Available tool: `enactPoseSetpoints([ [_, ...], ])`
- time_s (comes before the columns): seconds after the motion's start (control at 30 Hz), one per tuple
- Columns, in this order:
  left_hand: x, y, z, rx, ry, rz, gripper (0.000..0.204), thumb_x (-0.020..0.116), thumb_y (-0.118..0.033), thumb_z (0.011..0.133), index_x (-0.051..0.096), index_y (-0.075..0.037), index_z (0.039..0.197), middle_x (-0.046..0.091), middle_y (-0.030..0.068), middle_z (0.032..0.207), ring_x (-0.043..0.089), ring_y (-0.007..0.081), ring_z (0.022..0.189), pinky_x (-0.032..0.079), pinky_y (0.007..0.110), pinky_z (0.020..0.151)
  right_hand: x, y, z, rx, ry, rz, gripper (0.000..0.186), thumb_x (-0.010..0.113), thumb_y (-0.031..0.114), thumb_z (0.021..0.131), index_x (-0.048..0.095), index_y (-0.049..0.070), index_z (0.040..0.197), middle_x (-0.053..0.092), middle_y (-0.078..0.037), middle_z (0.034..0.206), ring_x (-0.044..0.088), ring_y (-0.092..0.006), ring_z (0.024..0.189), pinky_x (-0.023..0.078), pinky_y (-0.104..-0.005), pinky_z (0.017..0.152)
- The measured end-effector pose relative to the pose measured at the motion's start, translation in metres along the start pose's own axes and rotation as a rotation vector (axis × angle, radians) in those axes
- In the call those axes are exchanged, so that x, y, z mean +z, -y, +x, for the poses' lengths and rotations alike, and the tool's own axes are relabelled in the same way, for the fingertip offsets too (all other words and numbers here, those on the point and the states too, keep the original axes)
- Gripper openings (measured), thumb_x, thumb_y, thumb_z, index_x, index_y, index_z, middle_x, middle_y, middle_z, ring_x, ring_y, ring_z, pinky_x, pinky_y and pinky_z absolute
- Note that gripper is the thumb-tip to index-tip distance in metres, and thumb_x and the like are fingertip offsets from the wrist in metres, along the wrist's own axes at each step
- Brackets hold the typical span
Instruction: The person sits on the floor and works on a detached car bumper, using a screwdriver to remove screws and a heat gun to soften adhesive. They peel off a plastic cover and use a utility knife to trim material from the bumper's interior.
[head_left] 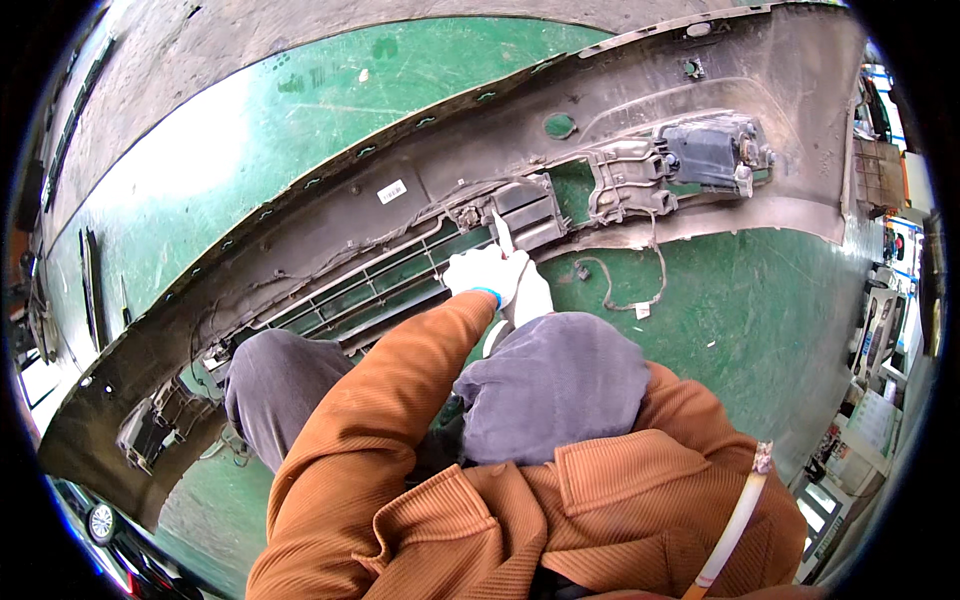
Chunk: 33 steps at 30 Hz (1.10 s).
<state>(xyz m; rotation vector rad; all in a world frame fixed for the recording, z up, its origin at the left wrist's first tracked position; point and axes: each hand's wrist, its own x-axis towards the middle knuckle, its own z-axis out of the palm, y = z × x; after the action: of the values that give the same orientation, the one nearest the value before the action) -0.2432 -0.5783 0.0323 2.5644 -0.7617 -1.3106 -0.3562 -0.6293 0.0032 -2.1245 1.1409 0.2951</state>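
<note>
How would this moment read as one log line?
car bumper: inner side up, on green floor; left hand: gloved, by grille; right hand: gloved, beside left

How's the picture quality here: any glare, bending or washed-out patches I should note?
Head view: strong white glare washes out part of the green floor at upper left; head view: fisheye bending likely exaggerates the curve of the bumper, and the outer rim goes black; head view: the left hand in its white glove looks bright.

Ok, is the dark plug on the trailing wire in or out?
Out: the plug shows against the green floor, clear of the bumper, joined to nothing visible but its wire.
</note>
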Motion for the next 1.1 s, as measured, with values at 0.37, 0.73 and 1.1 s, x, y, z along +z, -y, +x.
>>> enactPoseSetpoints([
  [0.37,-0.005,-0.01,-0.002,-0.028,0.056,-0.019,0.078,0.036,-0.077,0.103,0.079,-0.016,0.125,0.078,0.0175,0.125,0.073,0.0384,0.117,0.052,0.048,0.105,-0.048,-0.01,0.007,-0.025,0.156,0.121,0.042,0.058,0.038,0.107,0.058,0.005,0.133,0.072,-0.033,0.116,0.068,-0.0538,0.111,0.056,-0.0558,0.09],
  [0.73,-0.014,0.0,-0.007,0.008,0.083,-0.069,0.08,0.04,-0.081,0.099,0.079,-0.016,0.126,0.079,0.0153,0.124,0.073,0.0364,0.119,0.052,0.048,0.103,-0.022,0.016,-0.008,0.324,0.098,0.469,0.044,0.057,0.041,0.108,0.059,0.007,0.136,0.072,-0.032,0.118,0.068,-0.054,0.112,0.056,-0.0545,0.092],
  [1.1,0.001,0.009,0.002,-0.041,0.051,-0.015,0.079,0.036,-0.077,0.102,0.079,-0.016,0.127,0.077,0.0177,0.127,0.072,0.0399,0.119,0.052,0.05,0.104,-0.028,-0.012,0.01,-0.115,0.21,0.165,0.048,0.053,0.047,0.109,0.06,0.008,0.137,0.07,-0.031,0.125,0.067,-0.0511,0.117,0.055,-0.0548,0.096],
])
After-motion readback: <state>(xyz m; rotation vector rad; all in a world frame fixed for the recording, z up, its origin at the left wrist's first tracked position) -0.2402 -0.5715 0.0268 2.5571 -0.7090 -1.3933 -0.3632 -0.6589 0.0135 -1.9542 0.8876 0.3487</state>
